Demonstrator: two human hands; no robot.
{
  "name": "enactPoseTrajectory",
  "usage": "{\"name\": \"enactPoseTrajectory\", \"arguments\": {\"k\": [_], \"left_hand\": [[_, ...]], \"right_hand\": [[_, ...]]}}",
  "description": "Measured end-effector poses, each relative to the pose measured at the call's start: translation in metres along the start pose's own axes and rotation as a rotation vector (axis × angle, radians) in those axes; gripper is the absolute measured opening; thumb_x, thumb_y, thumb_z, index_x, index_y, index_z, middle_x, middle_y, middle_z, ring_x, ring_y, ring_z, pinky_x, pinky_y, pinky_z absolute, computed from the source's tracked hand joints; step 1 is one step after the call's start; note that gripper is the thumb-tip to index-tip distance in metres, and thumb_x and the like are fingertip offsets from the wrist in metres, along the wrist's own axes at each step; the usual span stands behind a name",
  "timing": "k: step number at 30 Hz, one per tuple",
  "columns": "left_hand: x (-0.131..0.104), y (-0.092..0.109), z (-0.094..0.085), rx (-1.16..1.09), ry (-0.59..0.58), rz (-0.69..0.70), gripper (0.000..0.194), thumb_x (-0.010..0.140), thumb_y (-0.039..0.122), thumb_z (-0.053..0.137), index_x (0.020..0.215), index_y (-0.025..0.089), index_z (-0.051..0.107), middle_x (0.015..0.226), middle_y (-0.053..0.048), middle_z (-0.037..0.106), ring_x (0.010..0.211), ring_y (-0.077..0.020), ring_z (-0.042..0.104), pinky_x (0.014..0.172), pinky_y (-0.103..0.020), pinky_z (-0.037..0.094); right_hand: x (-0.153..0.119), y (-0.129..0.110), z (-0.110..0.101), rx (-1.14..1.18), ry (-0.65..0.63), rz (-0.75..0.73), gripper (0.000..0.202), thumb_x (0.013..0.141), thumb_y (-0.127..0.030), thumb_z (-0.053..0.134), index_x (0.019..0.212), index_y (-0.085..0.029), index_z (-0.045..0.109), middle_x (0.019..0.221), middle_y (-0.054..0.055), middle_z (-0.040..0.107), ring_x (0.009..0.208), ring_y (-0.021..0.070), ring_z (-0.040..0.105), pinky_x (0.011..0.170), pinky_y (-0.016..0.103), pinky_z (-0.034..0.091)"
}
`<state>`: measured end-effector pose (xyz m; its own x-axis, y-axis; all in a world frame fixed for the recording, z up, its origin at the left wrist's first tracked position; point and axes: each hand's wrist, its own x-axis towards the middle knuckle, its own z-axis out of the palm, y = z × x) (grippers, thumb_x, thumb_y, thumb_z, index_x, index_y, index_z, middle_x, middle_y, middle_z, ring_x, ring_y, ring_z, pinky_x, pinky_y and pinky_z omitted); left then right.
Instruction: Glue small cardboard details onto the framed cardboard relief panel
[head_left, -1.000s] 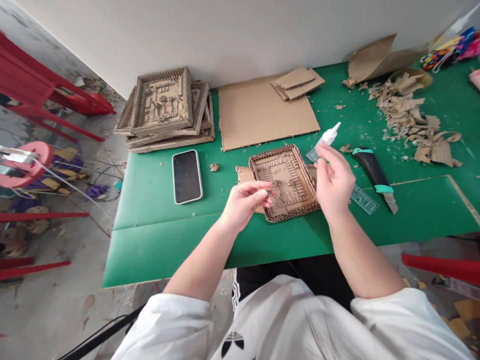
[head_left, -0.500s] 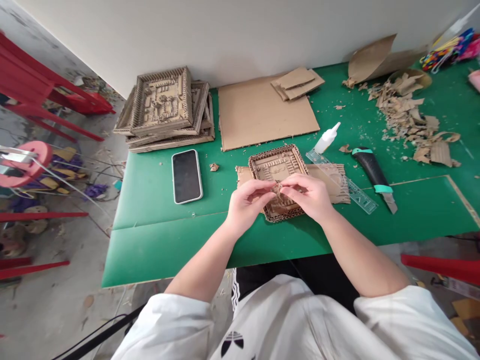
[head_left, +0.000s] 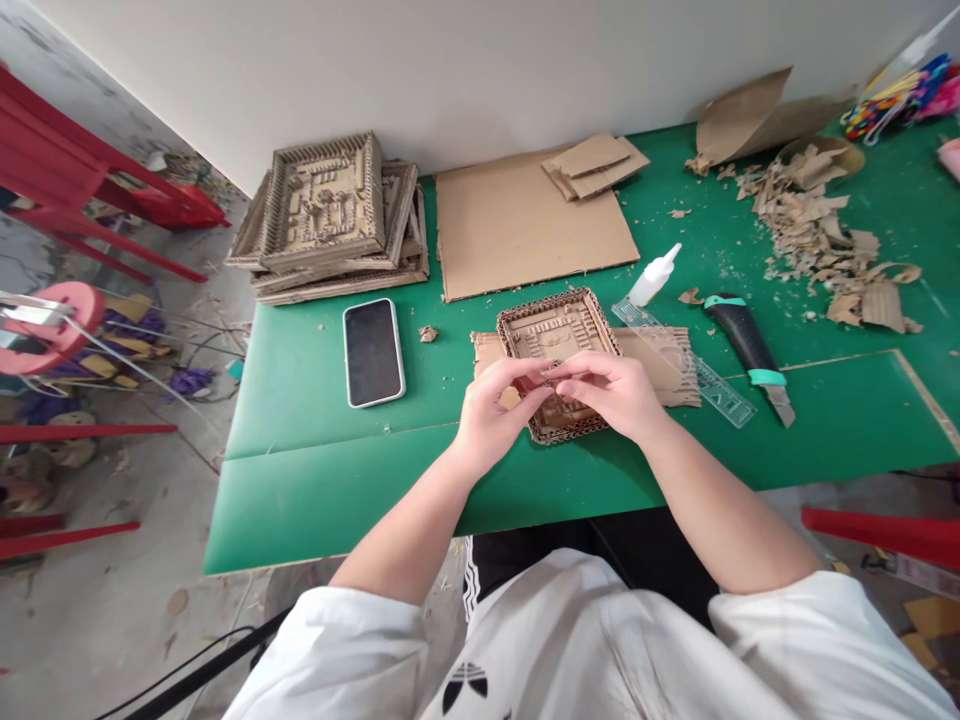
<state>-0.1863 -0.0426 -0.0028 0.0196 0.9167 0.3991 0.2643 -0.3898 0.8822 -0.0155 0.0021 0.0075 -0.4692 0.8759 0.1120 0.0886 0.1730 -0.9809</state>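
Note:
Fingertips of my left hand (head_left: 491, 405) and my right hand (head_left: 611, 390) meet in a pinch on a small piece of cardboard, mostly hidden by the fingers. Below them lies a small rectangular cardboard tray (head_left: 555, 325) with a corrugated rim and raised cardboard shapes inside. It rests on a strip of ribbed cardboard (head_left: 667, 370). A clear plastic ruler (head_left: 720, 393) slants off to the right of the tray, partly on that strip. By the ruler's upper end lies a white glue bottle (head_left: 655, 277). Further right is a black and teal utility knife (head_left: 750, 345), its blade out.
On the green table (head_left: 300, 510), a stack of cardboard panels (head_left: 326, 210) stands back left, with a phone (head_left: 373, 352) in front. A flat cardboard sheet (head_left: 517, 230) carries smaller pieces (head_left: 596, 165). Torn cardboard scraps (head_left: 814, 225) are heaped at right. A red chair (head_left: 75, 170) is at left.
The small piece between my fingertips has turned and now shows less. My fingers have shifted slightly; both hands stay over the tray.

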Motion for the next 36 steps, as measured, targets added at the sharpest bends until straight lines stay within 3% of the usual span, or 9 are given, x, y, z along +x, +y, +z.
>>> {"name": "enactPoseTrajectory", "arguments": {"k": [9, 14, 17, 28, 36], "left_hand": [[-0.0004, -0.0004, 0.0015, 0.046, -0.005, 0.05, 0.028, 0.08, 0.01, 0.062, 0.106, 0.022, 0.064, 0.08, -0.001, 0.063, 0.069, -0.0087, 0.055, 0.066, -0.022, 0.049], [-0.0019, -0.0005, 0.0009, 0.052, 0.016, 0.009, 0.028, 0.081, 0.011, 0.06, 0.107, 0.021, 0.062, 0.081, -0.001, 0.061, 0.069, -0.0089, 0.055, 0.067, -0.022, 0.049], [-0.0024, -0.0014, 0.0005, 0.044, 0.027, 0.001, 0.03, 0.081, 0.011, 0.061, 0.109, 0.021, 0.061, 0.081, -0.001, 0.06, 0.069, -0.0092, 0.055, 0.067, -0.023, 0.049], [-0.0023, -0.0004, 0.0019, 0.026, 0.003, 0.005, 0.029, 0.082, 0.015, 0.061, 0.11, 0.021, 0.061, 0.083, -0.002, 0.06, 0.073, -0.0101, 0.056, 0.069, -0.024, 0.05], [-0.0029, -0.0001, 0.0013, 0.037, 0.005, -0.016, 0.029, 0.082, 0.013, 0.058, 0.11, 0.021, 0.062, 0.083, -0.002, 0.06, 0.072, -0.0104, 0.056, 0.07, -0.025, 0.05]], "right_hand": [[-0.0005, 0.0016, 0.0069, -0.178, 0.091, -0.217, 0.006, 0.078, -0.026, 0.068, 0.082, -0.022, 0.071, 0.077, 0.001, 0.07, 0.067, 0.011, 0.063, 0.057, 0.022, 0.054], [-0.0007, 0.0016, 0.0035, -0.154, 0.021, -0.203, 0.017, 0.073, -0.027, 0.073, 0.089, -0.022, 0.071, 0.083, 0.001, 0.07, 0.066, 0.0104, 0.063, 0.059, 0.022, 0.055], [-0.0006, 0.0005, -0.0001, -0.182, -0.007, -0.206, 0.014, 0.08, -0.024, 0.066, 0.093, -0.023, 0.072, 0.085, 0.002, 0.07, 0.071, 0.0112, 0.064, 0.062, 0.024, 0.055], [-0.0005, -0.0009, 0.0044, -0.343, 0.097, -0.375, 0.009, 0.083, -0.02, 0.062, 0.088, -0.021, 0.07, 0.08, 0.003, 0.069, 0.07, 0.0125, 0.064, 0.059, 0.025, 0.053], [-0.0011, 0.0026, 0.0063, -0.341, 0.087, -0.342, 0.006, 0.082, -0.027, 0.064, 0.085, -0.023, 0.068, 0.082, 0.003, 0.07, 0.073, 0.014, 0.065, 0.062, 0.028, 0.055]]}}
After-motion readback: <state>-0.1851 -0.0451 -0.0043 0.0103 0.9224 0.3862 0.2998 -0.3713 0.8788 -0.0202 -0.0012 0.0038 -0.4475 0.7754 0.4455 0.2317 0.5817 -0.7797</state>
